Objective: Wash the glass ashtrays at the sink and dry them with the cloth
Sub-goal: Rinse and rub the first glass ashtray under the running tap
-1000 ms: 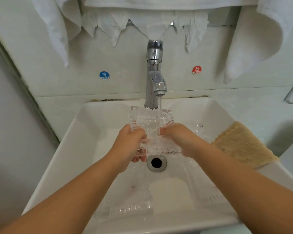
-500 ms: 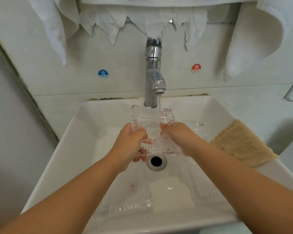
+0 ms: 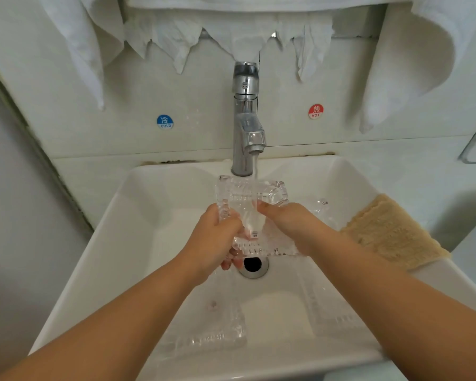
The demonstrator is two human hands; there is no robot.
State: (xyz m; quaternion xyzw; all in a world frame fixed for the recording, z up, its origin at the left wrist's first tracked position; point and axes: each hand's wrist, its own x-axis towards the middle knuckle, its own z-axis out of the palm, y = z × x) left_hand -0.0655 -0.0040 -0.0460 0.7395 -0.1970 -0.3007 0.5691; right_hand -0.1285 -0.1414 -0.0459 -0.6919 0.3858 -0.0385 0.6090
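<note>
Near ashtrays: two more glass ashtrays lie flat in the basin, one front-left, one front-right, either side of the drain.
Left hand: the left hand grips the held ashtray's left edge, thumb on top, fingers curled beneath.
Right hand: the right hand clasps the right side, thumb lying across the upper face; its fingers are hidden behind the glass.
Held ashtray: the rectangular glass ashtray sits above the drain, tilted, long axis running away from the person, far end raised toward the faucet.
Water: the stream lands on its far half.
Sink: white basin.
Cloth: a tan cloth is draped on the right rim.
Faucet: chrome faucet behind, running.
Wall: cold sticker left, hot sticker right, white towels hanging above.
</note>
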